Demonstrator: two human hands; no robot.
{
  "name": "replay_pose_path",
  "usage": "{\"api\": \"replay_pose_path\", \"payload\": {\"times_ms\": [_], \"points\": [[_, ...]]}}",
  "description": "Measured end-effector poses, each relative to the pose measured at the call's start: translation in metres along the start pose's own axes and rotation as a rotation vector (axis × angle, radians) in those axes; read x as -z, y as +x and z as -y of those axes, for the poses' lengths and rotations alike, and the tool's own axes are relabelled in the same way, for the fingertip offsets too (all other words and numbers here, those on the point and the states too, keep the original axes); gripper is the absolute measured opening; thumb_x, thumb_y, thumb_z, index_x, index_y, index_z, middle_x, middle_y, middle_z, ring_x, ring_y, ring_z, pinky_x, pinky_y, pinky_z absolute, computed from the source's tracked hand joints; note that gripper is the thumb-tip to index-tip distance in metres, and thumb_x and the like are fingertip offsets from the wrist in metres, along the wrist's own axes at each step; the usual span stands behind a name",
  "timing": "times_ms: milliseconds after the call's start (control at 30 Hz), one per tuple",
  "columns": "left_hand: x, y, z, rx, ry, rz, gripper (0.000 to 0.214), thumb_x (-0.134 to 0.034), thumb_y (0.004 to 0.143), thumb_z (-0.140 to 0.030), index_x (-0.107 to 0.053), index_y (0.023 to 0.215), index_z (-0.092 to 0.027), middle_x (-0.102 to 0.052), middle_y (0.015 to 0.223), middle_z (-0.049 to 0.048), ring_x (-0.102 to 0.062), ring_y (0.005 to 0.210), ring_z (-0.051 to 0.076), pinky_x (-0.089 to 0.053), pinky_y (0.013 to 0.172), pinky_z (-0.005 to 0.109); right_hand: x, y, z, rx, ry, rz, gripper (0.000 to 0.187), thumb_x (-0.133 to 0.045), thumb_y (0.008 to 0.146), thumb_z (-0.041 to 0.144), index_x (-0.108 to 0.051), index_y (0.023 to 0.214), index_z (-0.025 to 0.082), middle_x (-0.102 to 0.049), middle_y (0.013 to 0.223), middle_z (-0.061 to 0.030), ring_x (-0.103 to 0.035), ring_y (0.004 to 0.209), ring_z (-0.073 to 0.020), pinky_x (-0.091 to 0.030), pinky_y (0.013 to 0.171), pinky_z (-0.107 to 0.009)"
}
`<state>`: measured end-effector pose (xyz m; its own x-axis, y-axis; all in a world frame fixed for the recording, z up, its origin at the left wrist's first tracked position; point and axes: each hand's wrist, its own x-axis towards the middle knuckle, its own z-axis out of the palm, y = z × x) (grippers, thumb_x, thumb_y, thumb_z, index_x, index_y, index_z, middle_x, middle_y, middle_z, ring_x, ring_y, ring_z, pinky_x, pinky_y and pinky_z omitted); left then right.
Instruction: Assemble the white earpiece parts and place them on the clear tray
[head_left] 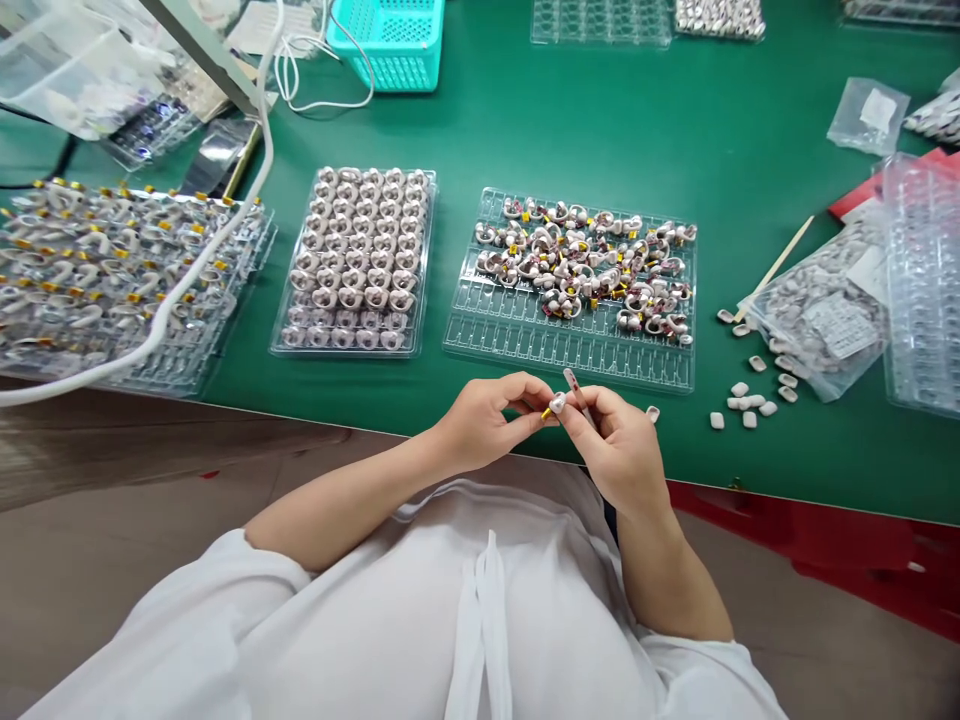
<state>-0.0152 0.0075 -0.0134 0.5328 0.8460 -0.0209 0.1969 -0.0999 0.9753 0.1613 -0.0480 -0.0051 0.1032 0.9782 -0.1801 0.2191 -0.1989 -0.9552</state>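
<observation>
My left hand point(495, 420) is closed in a pinch at the table's front edge, on a small white part point(556, 402) with a yellow tab sticking out at its lower left. My right hand point(619, 440) meets it there, thumb and fingertips against the same part. Between the right fingers stands a thin, flat, stick-like tool point(571, 380), its tip pointing up and away; its exact kind is unclear. Just beyond both hands lies a clear tray point(480, 325) with many loose white loop-shaped parts point(570, 265) bearing yellow and dark bits.
Left of that tray stands another tray of white pieces in rows point(364, 240). Farther left are stacked trays point(112, 280), crossed by a white cable point(161, 310). At right, small white caps point(748, 421) lie near a plastic bag point(825, 310) and a wooden stick point(784, 255). A turquoise basket point(401, 75) stands behind.
</observation>
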Motion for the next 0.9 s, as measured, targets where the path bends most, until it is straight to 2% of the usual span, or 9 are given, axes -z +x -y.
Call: {"api": "replay_pose_path", "payload": {"times_ms": [200,433,700,900], "points": [[0.0029,0.0007,0.0002,0.044,-0.036,0.005,0.011,-0.071,0.084,-0.022,-0.070,0.093,-0.015,-0.078,0.087,0.0044,-0.075,0.077,0.015,-0.061,0.076,0.023,0.0018,0.0024,0.0064,0.036,-0.027,0.054,0.018,-0.063,0.091,0.034,-0.071,0.087,0.018,-0.065,0.072,-0.0001,-0.050,0.057,-0.0097,-0.037,0.052,-0.022],[0.0028,0.0012,-0.0002,0.054,-0.077,0.003,0.011,-0.071,0.083,-0.022,-0.073,0.092,-0.015,-0.080,0.092,0.0054,-0.077,0.081,0.018,-0.063,0.078,0.024,0.0022,0.0032,0.0075,0.102,-0.169,0.059,0.016,-0.060,0.092,0.029,-0.070,0.087,0.018,-0.062,0.072,0.0002,-0.047,0.058,-0.0098,-0.035,0.053,-0.024],[-0.0009,-0.0031,0.0066,0.125,-0.132,0.015,0.015,-0.070,0.083,-0.025,-0.074,0.094,-0.015,-0.080,0.092,0.0056,-0.077,0.083,0.020,-0.065,0.081,0.030,0.0063,0.0073,0.0075,0.078,-0.206,0.126,0.011,-0.061,0.089,0.022,-0.069,0.083,0.018,-0.061,0.069,0.0010,-0.047,0.057,-0.0095,-0.036,0.053,-0.023],[0.0016,-0.0008,0.0029,0.250,-0.285,-0.025,0.019,-0.077,0.078,-0.028,-0.073,0.089,-0.014,-0.078,0.081,0.0039,-0.076,0.073,0.017,-0.065,0.076,0.027,0.0040,-0.0002,0.0027,0.284,-0.130,0.047,0.012,-0.061,0.092,0.019,-0.073,0.095,0.020,-0.067,0.082,-0.0021,-0.057,0.067,-0.0113,-0.043,0.056,-0.024]]}}
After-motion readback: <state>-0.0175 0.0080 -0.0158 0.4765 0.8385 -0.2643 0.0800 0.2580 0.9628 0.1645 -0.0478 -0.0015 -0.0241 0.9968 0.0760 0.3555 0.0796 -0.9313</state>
